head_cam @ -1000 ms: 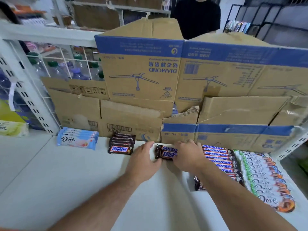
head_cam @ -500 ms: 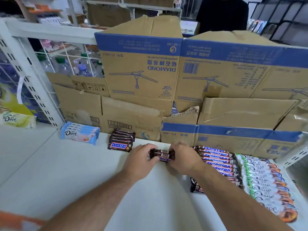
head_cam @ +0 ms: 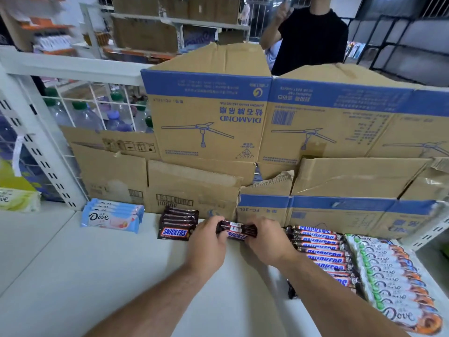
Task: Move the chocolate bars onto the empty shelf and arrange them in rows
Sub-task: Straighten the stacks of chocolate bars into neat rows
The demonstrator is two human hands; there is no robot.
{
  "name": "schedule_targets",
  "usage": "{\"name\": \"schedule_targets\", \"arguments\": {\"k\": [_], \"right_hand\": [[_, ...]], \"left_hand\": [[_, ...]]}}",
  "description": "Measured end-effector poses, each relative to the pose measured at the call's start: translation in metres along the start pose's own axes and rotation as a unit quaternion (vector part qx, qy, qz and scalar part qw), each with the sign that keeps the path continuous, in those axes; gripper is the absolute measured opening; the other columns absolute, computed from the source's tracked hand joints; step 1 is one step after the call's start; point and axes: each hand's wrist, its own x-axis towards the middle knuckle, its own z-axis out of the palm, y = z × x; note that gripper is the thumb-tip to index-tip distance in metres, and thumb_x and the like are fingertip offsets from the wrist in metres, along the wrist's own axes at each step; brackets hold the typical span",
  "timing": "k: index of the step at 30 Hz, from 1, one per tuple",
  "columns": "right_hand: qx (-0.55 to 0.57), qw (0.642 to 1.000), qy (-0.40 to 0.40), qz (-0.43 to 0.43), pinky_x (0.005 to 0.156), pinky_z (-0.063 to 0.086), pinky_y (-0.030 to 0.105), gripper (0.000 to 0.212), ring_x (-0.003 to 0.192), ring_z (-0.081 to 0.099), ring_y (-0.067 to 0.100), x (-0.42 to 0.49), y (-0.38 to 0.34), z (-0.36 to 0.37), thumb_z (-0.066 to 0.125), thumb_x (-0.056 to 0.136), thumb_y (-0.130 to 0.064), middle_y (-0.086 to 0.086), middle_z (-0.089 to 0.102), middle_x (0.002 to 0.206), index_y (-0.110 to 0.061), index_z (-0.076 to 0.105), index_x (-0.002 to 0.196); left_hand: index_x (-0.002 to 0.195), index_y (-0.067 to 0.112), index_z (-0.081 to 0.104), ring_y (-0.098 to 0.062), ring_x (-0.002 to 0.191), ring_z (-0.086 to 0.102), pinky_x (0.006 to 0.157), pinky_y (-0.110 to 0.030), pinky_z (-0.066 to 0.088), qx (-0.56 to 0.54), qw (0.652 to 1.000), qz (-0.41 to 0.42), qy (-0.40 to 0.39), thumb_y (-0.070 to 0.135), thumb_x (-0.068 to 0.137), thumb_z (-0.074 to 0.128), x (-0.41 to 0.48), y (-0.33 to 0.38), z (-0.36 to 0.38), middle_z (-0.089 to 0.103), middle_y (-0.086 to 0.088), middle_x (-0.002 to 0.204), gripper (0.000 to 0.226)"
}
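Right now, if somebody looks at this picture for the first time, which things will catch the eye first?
First, at the middle of the white shelf, the left hand and the right hand grip one small bundle of Snickers bars between them. To the right lie a long row of Snickers and, beside it, a row of Dove bars. Behind everything stands a wall of cardboard boxes with blue bands.

Snickers bars (head_cam: 237,231) are between Snickers stack (head_cam: 177,227), left, and Snickers row (head_cam: 323,254), right (boxes (head_cam: 206,122) behind).
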Motion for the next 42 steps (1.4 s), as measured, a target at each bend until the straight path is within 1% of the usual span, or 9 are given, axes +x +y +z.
{"name": "schedule_targets", "arguments": {"k": [3,6,14,18,20,25,31,36,42], "right_hand": [[0.010,1.000,0.015,0.011,0.076,0.041,0.025,0.025,0.092,0.062,0.020,0.008,-0.004,0.005,0.063,0.081,-0.012,-0.001,0.069,0.098,-0.022,0.067,0.103],[0.035,0.998,0.025,0.039,0.071,0.037,0.019,0.026,0.092,0.062,0.018,0.009,0.000,0.011,0.066,0.080,-0.015,-0.003,0.070,0.100,-0.022,0.067,0.106],[0.127,0.984,0.072,0.098,0.076,0.039,0.014,0.026,0.086,0.057,0.007,0.010,0.006,0.020,0.072,0.082,-0.019,-0.009,0.066,0.096,-0.019,0.065,0.107],[0.159,0.972,0.104,0.140,0.073,0.041,0.021,0.028,0.084,0.056,0.008,0.009,0.000,0.026,0.072,0.082,-0.019,-0.020,0.056,0.085,-0.026,0.051,0.100],[0.163,0.968,0.124,0.148,0.071,0.041,0.024,0.030,0.081,0.056,0.009,0.008,-0.001,0.029,0.072,0.082,-0.019,-0.022,0.054,0.079,-0.027,0.047,0.096],[0.141,0.967,0.139,0.162,0.068,0.048,0.032,0.026,0.071,0.057,0.007,0.006,-0.003,0.034,0.071,0.083,-0.025,-0.018,0.057,0.075,-0.028,0.047,0.091],[0.120,0.967,0.164,0.154,0.072,0.045,0.034,0.020,0.080,0.052,0.014,0.006,-0.002,0.040,0.069,0.082,-0.023,-0.010,0.053,0.091,-0.027,0.050,0.087],[0.111,0.967,0.161,0.164,0.073,0.049,0.037,0.020,0.079,0.057,0.017,0.006,-0.001,0.043,0.067,0.083,-0.026,-0.009,0.057,0.089,-0.027,0.049,0.091],[0.105,0.968,0.159,0.166,0.073,0.049,0.036,0.019,0.080,0.058,0.017,0.005,-0.001,0.042,0.066,0.083,-0.025,-0.008,0.060,0.089,-0.028,0.049,0.093]], "left_hand": [[0.115,0.015,0.060,-0.028,0.096,0.060,0.079,-0.036,0.044,0.024,1.000,-0.013,0.004,0.014,0.087,0.063,0.008,0.003,0.001,0.066,-0.006,0.104,0.028],[0.120,0.013,0.060,-0.030,0.102,0.060,0.083,-0.036,0.043,0.045,0.999,-0.013,0.007,0.014,0.088,0.063,0.003,-0.002,0.007,0.064,-0.009,0.111,0.033],[0.135,0.014,0.047,-0.027,0.113,0.054,0.092,-0.033,0.040,0.032,0.999,-0.036,0.007,0.018,0.090,0.061,0.004,-0.002,0.008,0.056,-0.007,0.123,0.047],[0.122,0.020,0.052,-0.024,0.103,0.057,0.086,-0.032,0.043,0.024,1.000,-0.012,0.009,0.014,0.086,0.064,0.001,-0.002,0.006,0.053,-0.002,0.119,0.039],[0.117,0.021,0.055,-0.022,0.101,0.057,0.084,-0.030,0.041,0.030,1.000,-0.005,0.006,0.014,0.085,0.065,0.002,-0.004,0.007,0.052,0.001,0.116,0.034],[0.121,0.019,0.056,-0.021,0.105,0.055,0.089,-0.030,0.042,0.037,0.999,-0.006,0.002,0.014,0.086,0.064,0.003,-0.006,0.009,0.051,0.000,0.119,0.036],[0.123,0.023,0.058,-0.024,0.102,0.056,0.087,-0.033,0.044,0.045,0.999,0.004,-0.005,0.014,0.087,0.062,0.005,-0.009,0.011,0.051,-0.001,0.116,0.037],[0.125,0.025,0.058,-0.023,0.103,0.055,0.088,-0.033,0.046,0.049,0.999,0.005,-0.007,0.015,0.088,0.061,0.005,-0.011,0.012,0.050,-0.001,0.117,0.038],[0.127,0.026,0.057,-0.022,0.104,0.055,0.088,-0.032,0.046,0.048,0.999,0.001,-0.008,0.016,0.090,0.059,0.005,-0.011,0.012,0.047,0.000,0.120,0.039]]}}
